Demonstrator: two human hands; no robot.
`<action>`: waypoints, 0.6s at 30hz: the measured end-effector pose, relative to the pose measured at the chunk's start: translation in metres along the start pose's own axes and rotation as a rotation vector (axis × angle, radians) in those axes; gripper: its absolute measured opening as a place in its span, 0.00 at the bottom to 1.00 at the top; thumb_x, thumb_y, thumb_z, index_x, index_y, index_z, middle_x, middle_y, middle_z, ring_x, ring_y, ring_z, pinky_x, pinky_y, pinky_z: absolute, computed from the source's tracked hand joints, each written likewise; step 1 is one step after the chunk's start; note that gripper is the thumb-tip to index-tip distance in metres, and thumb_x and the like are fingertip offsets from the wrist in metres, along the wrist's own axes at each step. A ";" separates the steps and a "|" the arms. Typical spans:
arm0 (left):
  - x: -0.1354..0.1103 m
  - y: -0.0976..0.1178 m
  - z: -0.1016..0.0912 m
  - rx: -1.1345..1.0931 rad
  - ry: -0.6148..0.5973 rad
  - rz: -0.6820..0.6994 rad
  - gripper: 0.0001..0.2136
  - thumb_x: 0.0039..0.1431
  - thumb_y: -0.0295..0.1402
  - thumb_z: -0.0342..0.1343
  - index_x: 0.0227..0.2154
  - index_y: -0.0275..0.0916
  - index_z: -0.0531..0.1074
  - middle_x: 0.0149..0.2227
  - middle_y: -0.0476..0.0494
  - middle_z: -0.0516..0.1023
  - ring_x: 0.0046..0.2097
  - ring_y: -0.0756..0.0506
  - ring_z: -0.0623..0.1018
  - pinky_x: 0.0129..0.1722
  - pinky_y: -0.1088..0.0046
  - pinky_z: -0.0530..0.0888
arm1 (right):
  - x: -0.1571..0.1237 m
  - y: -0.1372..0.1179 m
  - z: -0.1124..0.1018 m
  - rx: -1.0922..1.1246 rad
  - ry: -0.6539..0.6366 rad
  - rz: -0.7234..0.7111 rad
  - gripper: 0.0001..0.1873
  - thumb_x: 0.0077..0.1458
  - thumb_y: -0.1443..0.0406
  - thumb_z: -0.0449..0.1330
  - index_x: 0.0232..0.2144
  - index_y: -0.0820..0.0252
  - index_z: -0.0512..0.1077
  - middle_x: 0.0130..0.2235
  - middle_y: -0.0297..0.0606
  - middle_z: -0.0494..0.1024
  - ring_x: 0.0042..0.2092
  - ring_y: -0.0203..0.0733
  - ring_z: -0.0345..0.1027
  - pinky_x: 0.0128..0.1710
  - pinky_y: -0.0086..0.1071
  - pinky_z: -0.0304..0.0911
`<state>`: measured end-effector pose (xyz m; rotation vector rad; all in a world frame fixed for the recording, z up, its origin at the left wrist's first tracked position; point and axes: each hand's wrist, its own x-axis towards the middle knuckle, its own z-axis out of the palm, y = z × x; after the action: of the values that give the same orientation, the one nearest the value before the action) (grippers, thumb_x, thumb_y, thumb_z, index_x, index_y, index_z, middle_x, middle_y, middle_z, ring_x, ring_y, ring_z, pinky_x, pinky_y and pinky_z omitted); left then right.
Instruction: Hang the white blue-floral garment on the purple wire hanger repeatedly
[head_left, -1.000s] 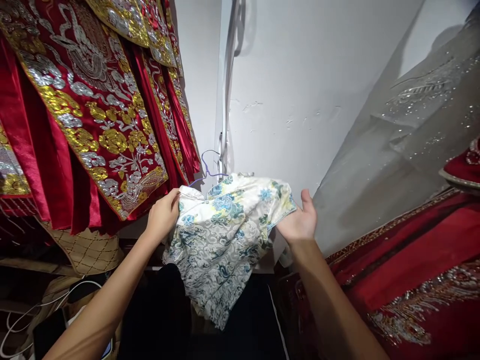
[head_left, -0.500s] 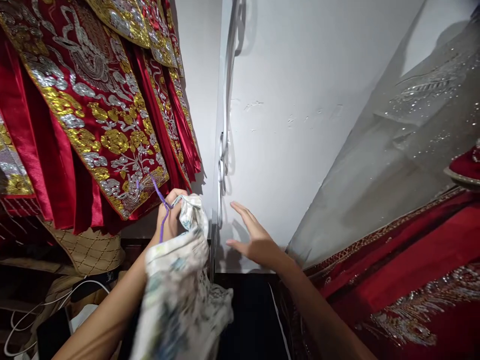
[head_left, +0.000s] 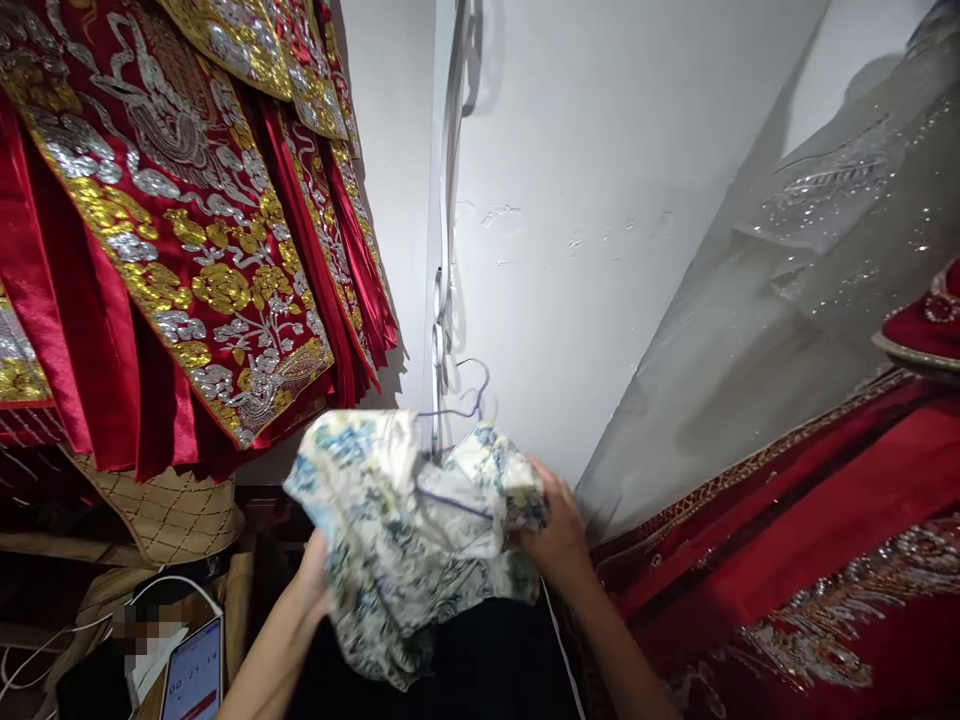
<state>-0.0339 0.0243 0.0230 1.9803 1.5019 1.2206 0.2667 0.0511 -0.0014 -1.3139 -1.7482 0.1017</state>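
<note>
A white shirt with a blue and green floral print (head_left: pixel 375 510) hangs on a thin purple hanger (head_left: pixel 484 385), whose hook sticks up above the collar. My right hand (head_left: pixel 559 530) grips the garment's right shoulder, the thumb in front of the cloth. At the lower left side of the fabric is my left hand (head_left: pixel 319 575), closed on its edge, with most of the fingers hidden behind it. The cloth is slightly blurred and spread between both hands.
Red embroidered robes with gold and silver sequins (head_left: pixel 225 290) hang at the left. A sheer sparkling veil (head_left: pixel 750 300) and a red beaded garment (head_left: pixel 810 510) fill the right. A metal rail (head_left: pixel 450 150) runs along the white wall. A phone (head_left: pixel 193 670) lies lower left.
The shirt has swung from bunched at the left to spread out in the middle. My right hand, open before, has taken hold of it. My left hand has left the hanger's neck and moved down.
</note>
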 end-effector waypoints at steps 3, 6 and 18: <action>-0.016 -0.021 0.003 -0.503 -0.078 -0.254 0.30 0.67 0.54 0.34 0.44 0.43 0.79 0.37 0.38 0.83 0.50 0.36 0.80 0.51 0.55 0.76 | 0.047 -0.003 -0.023 -0.155 0.035 0.088 0.46 0.43 0.57 0.64 0.65 0.51 0.57 0.54 0.45 0.68 0.55 0.61 0.63 0.54 0.49 0.61; -0.016 -0.026 0.014 -0.923 -0.052 -0.517 0.27 0.59 0.53 0.55 0.53 0.41 0.73 0.52 0.36 0.79 0.60 0.35 0.73 0.62 0.53 0.66 | 0.089 -0.033 -0.031 -0.237 0.010 0.022 0.46 0.44 0.55 0.65 0.65 0.52 0.57 0.52 0.46 0.68 0.54 0.62 0.63 0.54 0.51 0.58; -0.063 -0.041 0.044 -1.083 0.383 -0.795 0.24 0.59 0.41 0.62 0.57 0.39 0.70 0.56 0.36 0.76 0.62 0.37 0.71 0.64 0.59 0.65 | -0.016 -0.006 0.015 0.025 0.344 0.296 0.24 0.49 0.59 0.60 0.50 0.56 0.74 0.48 0.44 0.72 0.49 0.53 0.64 0.52 0.46 0.60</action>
<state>-0.0261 -0.0096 -0.0569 0.4112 1.1378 1.5428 0.2520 0.0426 -0.0163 -1.4688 -1.2559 0.0590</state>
